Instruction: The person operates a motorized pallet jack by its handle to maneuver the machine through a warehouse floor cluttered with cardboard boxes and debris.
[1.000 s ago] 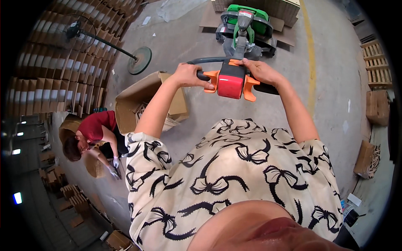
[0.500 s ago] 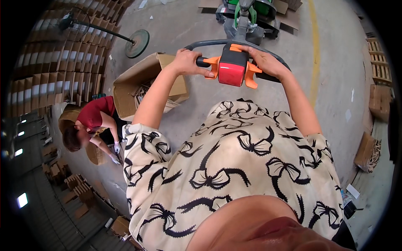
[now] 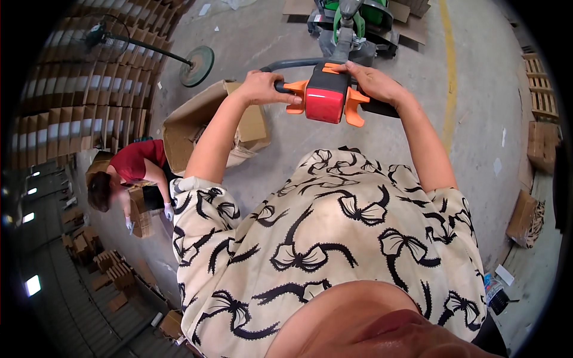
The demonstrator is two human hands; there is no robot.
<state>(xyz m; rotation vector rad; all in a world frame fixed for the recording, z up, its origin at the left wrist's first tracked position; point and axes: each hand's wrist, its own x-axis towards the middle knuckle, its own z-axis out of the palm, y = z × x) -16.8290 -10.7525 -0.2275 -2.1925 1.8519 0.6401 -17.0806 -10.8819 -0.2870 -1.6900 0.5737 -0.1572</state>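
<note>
In front of me is the control handle (image 3: pixel 324 105) of a green and black powered pallet truck (image 3: pixel 375 18), with a red end, a black top and orange levers. My left hand (image 3: pixel 261 89) is closed round its left grip, thumb along the left orange lever. My right hand (image 3: pixel 376 85) wraps over the right side, its fingertips at the orange switch on top. A grey bar (image 3: pixel 292 63) curves behind the grips, and the steering arm (image 3: pixel 343 46) runs from the handle to the truck.
At my left stands a large open cardboard box (image 3: pixel 185 134). Beyond it a person in a red top (image 3: pixel 134 162) bends over flat cardboard. A pedestal fan's round base (image 3: pixel 197 65) and stacked cartons (image 3: pixel 77 125) are farther left. Boxes (image 3: pixel 525 218) and a wooden pallet (image 3: pixel 541 86) line the right.
The control handle has swung slightly to the left with both my hands on it. The other person's hands have moved apart over the cardboard.
</note>
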